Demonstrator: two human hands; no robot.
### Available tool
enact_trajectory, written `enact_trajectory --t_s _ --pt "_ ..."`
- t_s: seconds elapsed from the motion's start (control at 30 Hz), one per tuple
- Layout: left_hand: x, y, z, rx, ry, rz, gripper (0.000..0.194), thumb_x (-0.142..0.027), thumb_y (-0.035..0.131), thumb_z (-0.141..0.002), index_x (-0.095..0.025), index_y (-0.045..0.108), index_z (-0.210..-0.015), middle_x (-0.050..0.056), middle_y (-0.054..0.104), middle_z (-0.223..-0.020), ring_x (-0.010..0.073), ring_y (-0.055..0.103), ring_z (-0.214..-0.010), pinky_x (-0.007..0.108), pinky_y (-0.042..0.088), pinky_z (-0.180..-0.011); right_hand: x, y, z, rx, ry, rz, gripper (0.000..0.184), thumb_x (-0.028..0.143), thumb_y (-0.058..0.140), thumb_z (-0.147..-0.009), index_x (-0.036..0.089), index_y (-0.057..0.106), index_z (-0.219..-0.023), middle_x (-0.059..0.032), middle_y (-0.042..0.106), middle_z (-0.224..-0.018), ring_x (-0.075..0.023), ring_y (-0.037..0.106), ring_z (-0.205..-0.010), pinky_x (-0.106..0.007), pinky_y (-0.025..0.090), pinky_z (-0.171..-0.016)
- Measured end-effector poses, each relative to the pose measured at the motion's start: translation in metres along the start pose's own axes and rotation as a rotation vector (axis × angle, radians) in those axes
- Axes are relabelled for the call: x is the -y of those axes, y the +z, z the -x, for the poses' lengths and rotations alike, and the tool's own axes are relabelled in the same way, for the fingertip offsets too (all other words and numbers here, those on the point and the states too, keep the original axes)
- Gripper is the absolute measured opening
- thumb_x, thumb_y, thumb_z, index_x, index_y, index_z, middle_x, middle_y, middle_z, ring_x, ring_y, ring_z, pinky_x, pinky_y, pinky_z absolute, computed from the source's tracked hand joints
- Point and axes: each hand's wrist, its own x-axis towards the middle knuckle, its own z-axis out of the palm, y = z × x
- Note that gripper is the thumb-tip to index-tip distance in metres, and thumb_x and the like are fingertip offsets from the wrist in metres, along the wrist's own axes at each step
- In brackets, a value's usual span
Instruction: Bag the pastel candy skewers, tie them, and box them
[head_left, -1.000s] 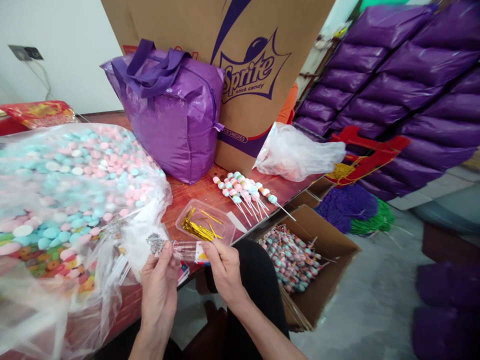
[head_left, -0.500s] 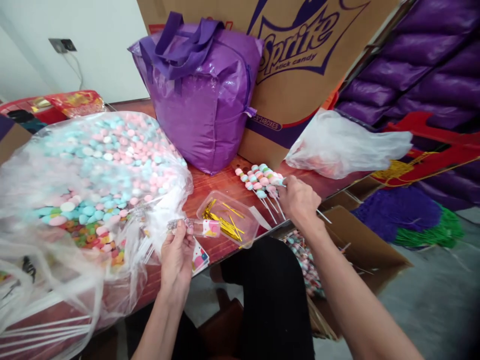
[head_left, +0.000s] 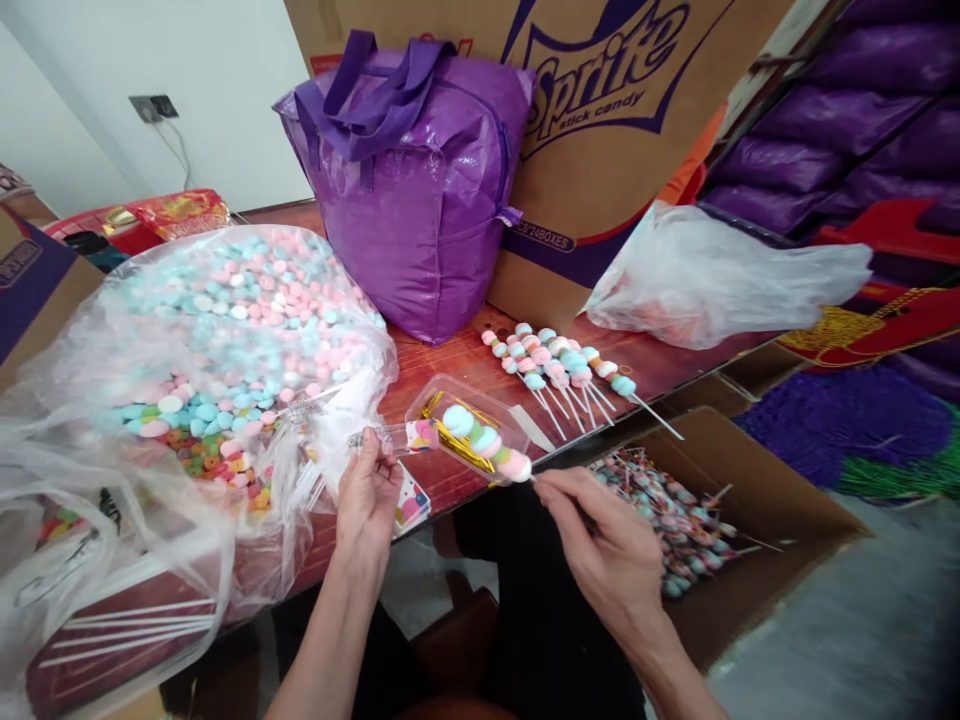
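My left hand (head_left: 367, 490) pinches a small clear plastic sleeve (head_left: 397, 438) with a colourful printed end, held level over the table edge. My right hand (head_left: 600, 535) grips the stick of a candy skewer (head_left: 484, 443) with blue, white and pink sweets, its tip close to the sleeve's mouth. Under the skewer sits a clear tray of gold twist ties (head_left: 450, 440). More candy skewers (head_left: 559, 365) lie in a row on the red-brown table (head_left: 450, 365).
A big clear bag of pastel candies (head_left: 217, 330) fills the left. A purple tote bag (head_left: 420, 190) and a Sprite stick candy carton (head_left: 600, 100) stand behind. A crumpled plastic bag (head_left: 712, 275) lies right. An open cardboard box of wrapped skewers (head_left: 675, 510) sits on the floor.
My right hand went from the sleeve to the row of skewers, picked one up and brought it back toward the sleeve. The left hand kept holding the sleeve.
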Motion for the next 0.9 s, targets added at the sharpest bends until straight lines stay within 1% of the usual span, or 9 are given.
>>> enact_trajectory --t_s 0.1,0.23,0.37,0.43,0.53,0.73,0.8,0.9 --pt "0.003 -0.003 0.000 0.029 0.017 -0.013 0.014 -0.015 0.072 -0.085 -0.014 0.062 -0.075 -0.003 0.061 -0.059 0.0056 0.055 -0.048 0.016 0.045 -0.050 -0.001 -0.003 0.008 0.046 -0.075 0.048 0.020 0.004 0.060 -0.091 0.021 0.066 -0.098 -0.0018 0.069 -0.085 -0.0148 0.064 -0.076 -0.027 0.050 -0.073" --pt "0.003 -0.009 0.000 0.074 0.058 -0.015 0.020 -0.019 0.082 -0.075 -0.015 0.063 -0.077 -0.004 0.064 -0.062 0.0052 0.057 -0.050 0.017 0.047 -0.053 -0.005 -0.011 0.007 0.135 -0.096 0.088 0.019 0.005 0.059 -0.092 0.021 0.067 -0.099 -0.0028 0.069 -0.086 -0.0155 0.064 -0.078 -0.028 0.050 -0.074" --pt "0.000 -0.012 0.001 0.147 0.134 -0.077 0.035 -0.024 0.092 -0.059 -0.015 0.063 -0.074 -0.005 0.065 -0.064 0.0056 0.060 -0.054 0.018 0.048 -0.057 -0.003 -0.017 0.005 0.236 -0.052 0.000 0.016 0.008 0.058 -0.094 0.022 0.066 -0.097 -0.0018 0.067 -0.084 -0.0145 0.063 -0.076 -0.026 0.049 -0.070" --pt "0.000 -0.013 0.002 0.204 0.180 -0.134 0.039 -0.026 0.094 -0.054 -0.014 0.063 -0.073 -0.005 0.065 -0.065 0.0057 0.059 -0.056 0.018 0.048 -0.057 -0.001 -0.016 0.005 0.277 -0.010 -0.044 0.015 0.011 0.057 -0.096 0.022 0.066 -0.095 -0.0016 0.066 -0.083 -0.0145 0.063 -0.075 -0.026 0.048 -0.069" --pt "0.001 -0.015 0.004 0.246 0.254 -0.198 0.040 -0.031 0.094 -0.053 -0.015 0.064 -0.074 -0.005 0.065 -0.069 0.0059 0.059 -0.057 0.018 0.047 -0.057 0.001 -0.011 0.007 0.295 0.054 -0.053 0.012 0.016 0.057 -0.097 0.022 0.067 -0.092 -0.0021 0.065 -0.081 -0.0152 0.061 -0.072 -0.027 0.047 -0.067" --pt "0.007 -0.023 0.005 0.269 0.374 -0.316 0.038 -0.037 0.089 -0.061 -0.015 0.068 -0.083 -0.001 0.068 -0.078 0.0101 0.065 -0.066 0.021 0.051 -0.063 0.009 0.007 0.009 0.279 0.171 -0.104 0.018 0.023 0.055 -0.098 0.021 0.066 -0.084 -0.0011 0.061 -0.072 -0.0143 0.056 -0.063 -0.026 0.043 -0.059" --pt "0.008 -0.024 0.005 0.257 0.384 -0.314 0.037 -0.039 0.088 -0.063 -0.016 0.067 -0.083 -0.002 0.067 -0.077 0.0092 0.063 -0.064 0.021 0.051 -0.062 0.011 0.012 0.009 0.278 0.180 -0.118 0.019 0.023 0.055 -0.097 0.020 0.065 -0.082 -0.0004 0.059 -0.070 -0.0137 0.055 -0.062 -0.026 0.043 -0.059" --pt "0.007 -0.025 0.002 0.260 0.359 -0.262 0.038 -0.040 0.088 -0.063 -0.017 0.064 -0.082 -0.003 0.066 -0.075 0.0091 0.063 -0.064 0.020 0.051 -0.061 0.012 0.015 0.011 0.311 0.169 -0.137 0.018 0.022 0.056 -0.097 0.020 0.066 -0.082 0.0005 0.058 -0.070 -0.0127 0.054 -0.061 -0.025 0.041 -0.058"
